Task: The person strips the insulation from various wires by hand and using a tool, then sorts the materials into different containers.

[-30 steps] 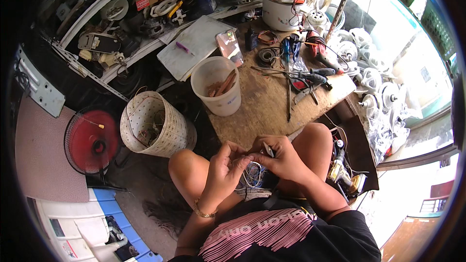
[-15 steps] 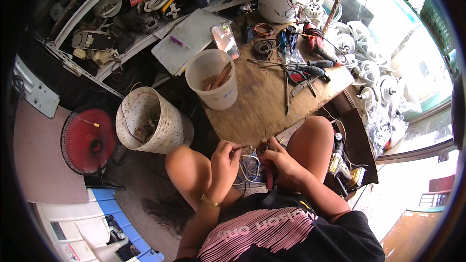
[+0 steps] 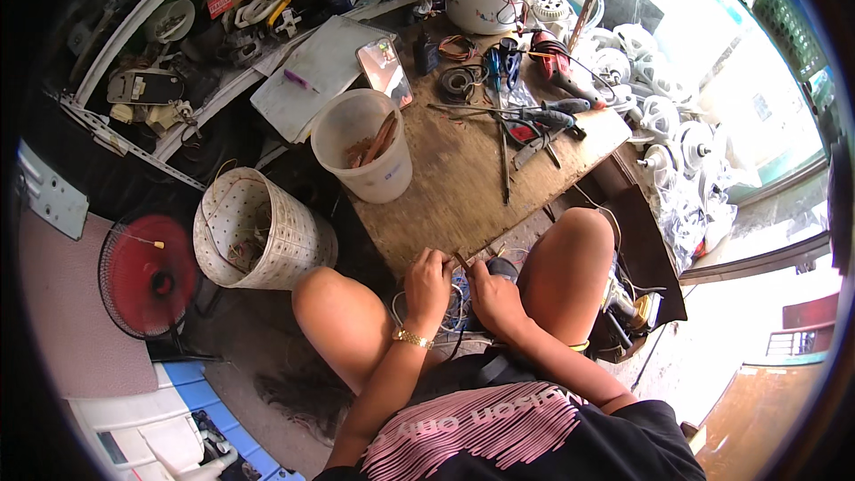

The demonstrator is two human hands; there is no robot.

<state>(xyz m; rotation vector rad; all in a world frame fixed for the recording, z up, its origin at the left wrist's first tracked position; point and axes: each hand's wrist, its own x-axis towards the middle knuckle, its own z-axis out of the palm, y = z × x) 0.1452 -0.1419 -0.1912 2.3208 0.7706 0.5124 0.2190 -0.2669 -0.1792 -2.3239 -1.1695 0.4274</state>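
Note:
My left hand (image 3: 429, 289) is closed, fingertips pinched together, above the gap between my knees. Close beside it my right hand (image 3: 494, 299) is also closed. A small brownish strip (image 3: 461, 261) shows between the two hands, its lower end at my right fingertips. Whether my left fingers also hold it, or something else, is hidden. Below the hands lie loose white and blue wires (image 3: 457, 307). Just past them, on the wooden tabletop (image 3: 445, 205), stands a translucent plastic bucket (image 3: 392, 169) with copper-coloured pieces inside.
A pale perforated basket (image 3: 303, 249) holding wires stands left, near a red fan (image 3: 151, 276). Farther back on the tabletop are screwdrivers (image 3: 561, 116), a red power drill (image 3: 561, 67), a phone (image 3: 385, 71) and a white pot (image 3: 481, 4). White fan parts (image 3: 686, 147) pile up right.
The red-handled tool in my right hand has gone from sight. My hands have turned and now meet at the brownish strip. The whole view has shifted slightly.

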